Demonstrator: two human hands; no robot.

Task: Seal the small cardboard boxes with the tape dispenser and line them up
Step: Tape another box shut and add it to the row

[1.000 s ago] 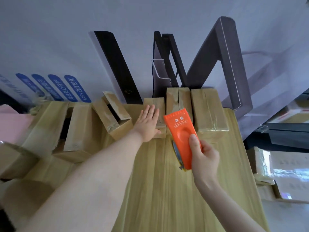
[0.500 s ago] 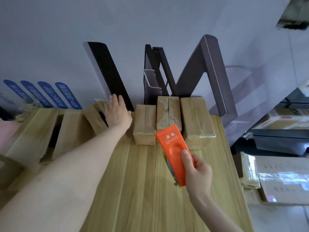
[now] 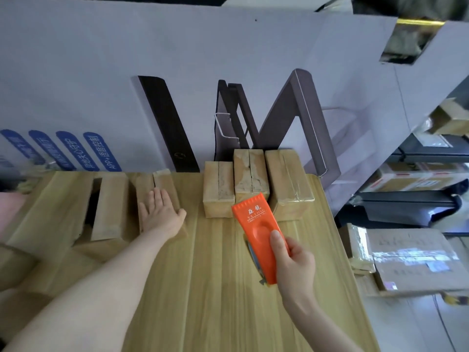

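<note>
My left hand (image 3: 159,215) lay flat, palm down, fingers together and stretched toward the tabletop's far edge, forearm extended, while my right hand (image 3: 294,262) hovered mid-table, thumb on top, curled in a grip.

A wooden table (image 3: 220,288) carries three shut boxes side by side at its 12 o'clock edge: left box (image 3: 218,189), middle box (image 3: 250,174), right box (image 3: 289,184). At 10 o'clock lies a fourth box (image 3: 158,184), and at 9 o'clock an open box (image 3: 106,204).
</note>
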